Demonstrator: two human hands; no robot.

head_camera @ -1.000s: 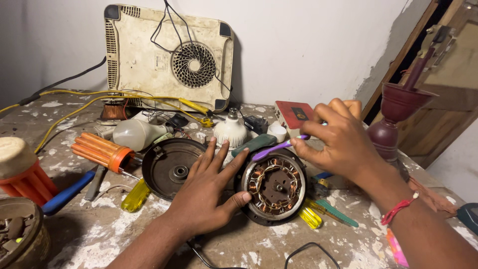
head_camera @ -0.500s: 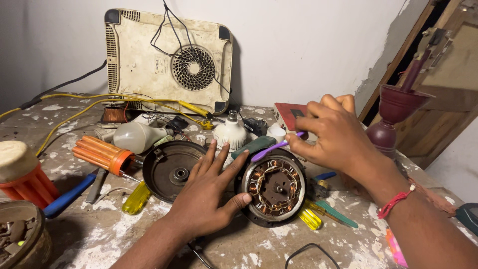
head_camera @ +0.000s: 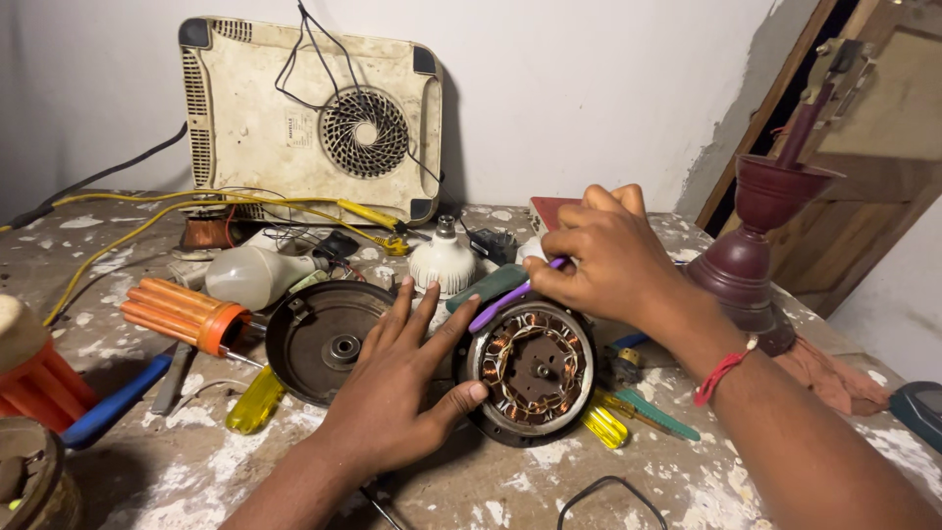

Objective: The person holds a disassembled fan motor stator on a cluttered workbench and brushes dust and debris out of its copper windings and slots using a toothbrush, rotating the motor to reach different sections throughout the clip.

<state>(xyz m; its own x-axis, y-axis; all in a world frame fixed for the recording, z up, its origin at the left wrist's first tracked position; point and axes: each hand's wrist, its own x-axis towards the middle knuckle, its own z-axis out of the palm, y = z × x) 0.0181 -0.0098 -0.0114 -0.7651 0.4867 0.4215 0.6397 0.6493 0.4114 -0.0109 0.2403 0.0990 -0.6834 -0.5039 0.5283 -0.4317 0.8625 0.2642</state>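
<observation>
A round motor stator with copper windings (head_camera: pixel 533 369) lies on the workbench. My left hand (head_camera: pixel 404 385) rests flat beside it, thumb against its left rim, fingers spread over the edge of a dark round motor cover (head_camera: pixel 324 339). My right hand (head_camera: pixel 613 263) is closed around a purple-handled tool (head_camera: pixel 502 304) that slants down toward the stator's upper left edge. A red thread band sits on my right wrist.
A worn cream appliance with a fan grille (head_camera: pixel 309 118) leans on the wall. An orange-handled screwdriver (head_camera: pixel 186 316), yellow-handled screwdrivers (head_camera: pixel 253 400), white bulbs (head_camera: pixel 442 263), yellow cable (head_camera: pixel 147 211) and a maroon fan canopy (head_camera: pixel 760 240) crowd the bench (head_camera: pixel 128 461).
My right hand has moved left and down, bringing the purple tool closer to the stator's rim. My left hand stays put beside the stator.
</observation>
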